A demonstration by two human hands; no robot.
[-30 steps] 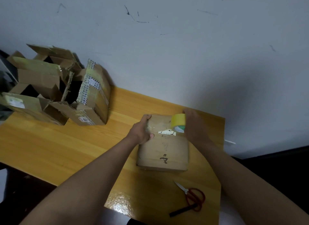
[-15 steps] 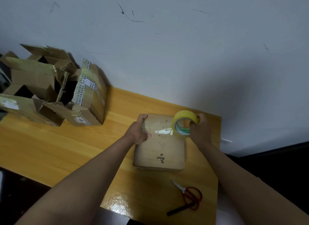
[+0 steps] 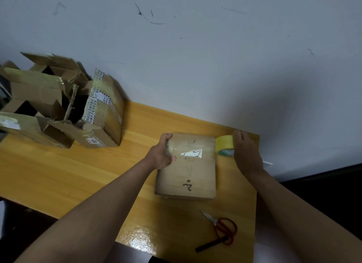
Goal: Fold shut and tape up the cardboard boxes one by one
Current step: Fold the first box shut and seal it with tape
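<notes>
The left hand (image 3: pixel 163 154) is curled over the far left edge of the closed cardboard box (image 3: pixel 187 167), with the thumb pressed on the top face and the fingers hidden down the side. The right hand (image 3: pixel 247 154) is wrapped around the yellow tape roll (image 3: pixel 225 145), which is held against the box's far right edge; the fingertips are hidden behind the roll. A clear strip appears to be stretched across the top, though its ends are hard to make out. The box is set on the wooden table (image 3: pixel 58 165), right of centre. Red-handled scissors (image 3: pixel 221 226) are laid near it, towards the near edge. A pile of open boxes (image 3: pixel 58 104), blurred and partly cut off, is stacked far left.
</notes>
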